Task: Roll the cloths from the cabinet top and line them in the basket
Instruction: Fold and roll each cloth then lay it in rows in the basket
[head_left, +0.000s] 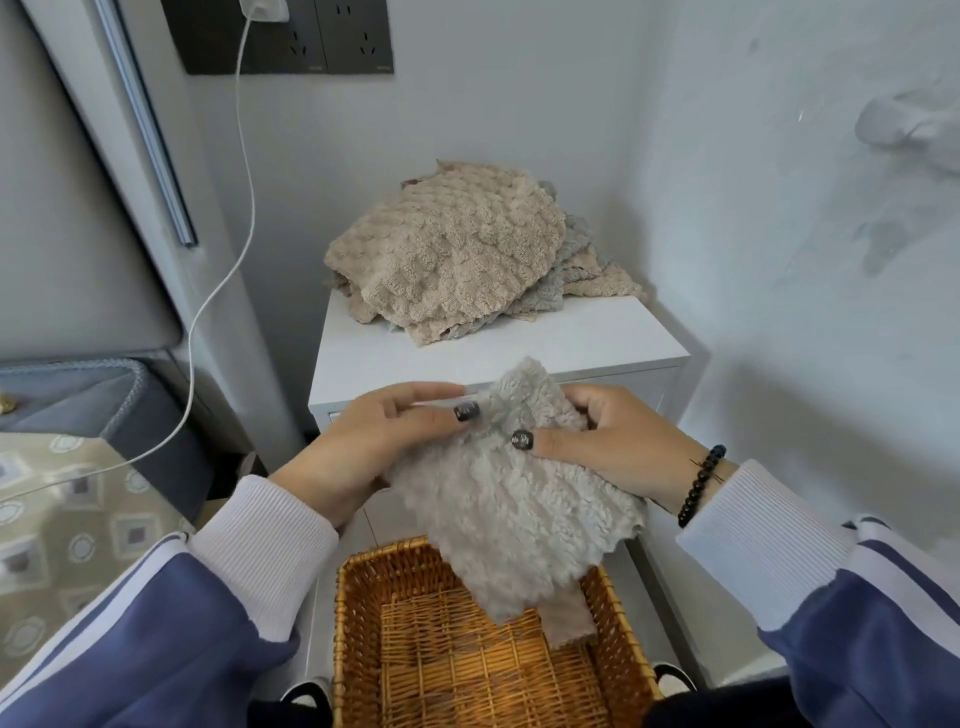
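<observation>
A fluffy grey-beige cloth hangs between both hands above the wicker basket. My left hand pinches its upper left edge, thumb on top. My right hand grips its upper right side, thumb pressed on the fabric. The cloth's lower end droops into the basket, whose woven floor shows bare apart from that end. A pile of beige and grey knobbly cloths lies on the white cabinet top behind the hands.
The cabinet stands in a corner between two white walls. A white charging cable hangs from a dark socket panel at the upper left. A bed with a patterned cover is at the left. Shoe tips flank the basket.
</observation>
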